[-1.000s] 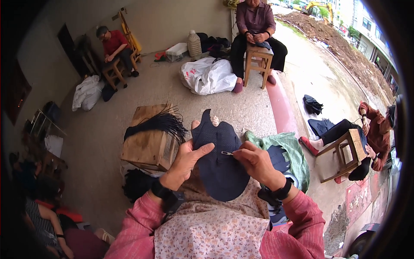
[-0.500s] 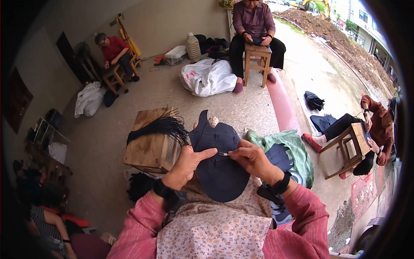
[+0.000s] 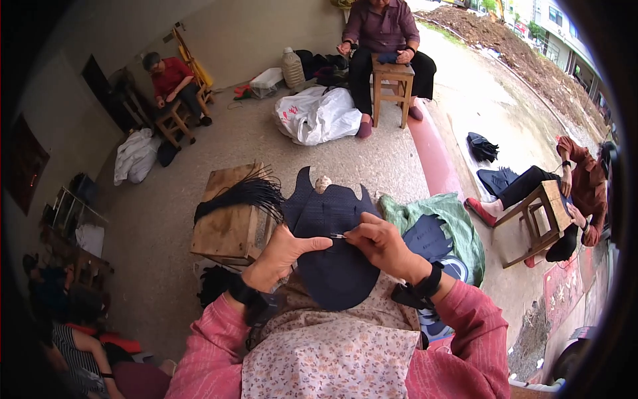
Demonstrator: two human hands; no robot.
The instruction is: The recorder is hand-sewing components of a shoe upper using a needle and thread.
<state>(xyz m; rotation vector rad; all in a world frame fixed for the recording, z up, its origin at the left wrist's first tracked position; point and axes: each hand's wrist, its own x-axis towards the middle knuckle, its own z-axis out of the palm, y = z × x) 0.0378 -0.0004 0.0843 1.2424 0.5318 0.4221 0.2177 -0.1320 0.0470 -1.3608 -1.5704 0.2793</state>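
Observation:
A flat dark navy piece (image 3: 337,279), shaped like a shoe upper with two pointed horns at its far end, lies over my lap in front of me. My left hand (image 3: 276,259) grips its left side, thumb stretched flat across the top and the other fingers hidden beneath. Between the thumb and fingers of my right hand (image 3: 385,246) is a small, slim tool with a shiny metal tip (image 3: 337,235). That tip rests at the middle of the piece, close to my left thumb. Whether it pierces the material I cannot tell.
Left of the piece, a bundle of black cords (image 3: 239,199) lies on a wooden stool (image 3: 222,233). Similar dark pieces (image 3: 427,238) rest on a green cloth (image 3: 465,223) at my right. Co-workers sit at stools ahead, far left and right. A white sack (image 3: 318,118) stands farther off.
The navy piece has turned and shifted slightly left, so its right horn now shows. Both hands moved slightly left with it. The person ahead has spread their hands apart.

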